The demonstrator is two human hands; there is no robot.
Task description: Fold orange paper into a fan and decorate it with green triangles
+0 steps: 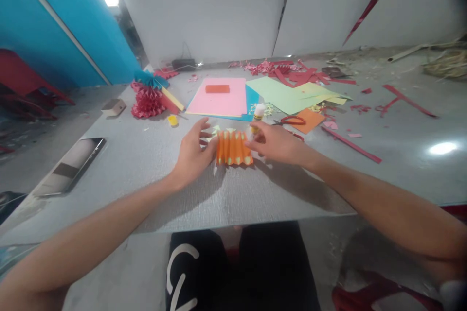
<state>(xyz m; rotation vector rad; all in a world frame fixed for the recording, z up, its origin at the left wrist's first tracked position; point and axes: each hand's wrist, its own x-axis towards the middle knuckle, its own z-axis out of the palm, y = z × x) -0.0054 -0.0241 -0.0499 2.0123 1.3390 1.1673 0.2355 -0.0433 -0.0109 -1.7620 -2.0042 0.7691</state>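
Note:
A small sheet of orange pleated paper (pixel 233 148), with pale green scalloped spots along its top and bottom edges, stands partly spread on the table between my hands. My left hand (pixel 195 148) is at its left side, thumb tip touching the edge and the other fingers apart. At the right edge, my right hand (pixel 275 142) has its thumb on the paper, with the other fingers bent and partly hidden. A glue bottle (pixel 258 112) with a white top stands just behind my right fingers. Pale green scraps (pixel 216 129) lie behind the pleated paper.
Pink sheets (pixel 222 102) bear a folded orange strip (pixel 217 89). Green sheets (pixel 280 95), red-handled scissors (pixel 292 120) and an orange square (pixel 309 120) lie right. Pleated red rosettes (pixel 149 99), a yellow cap (pixel 172 120) and a phone (pixel 71 167) are left. Red scraps (pixel 304 76) lie behind.

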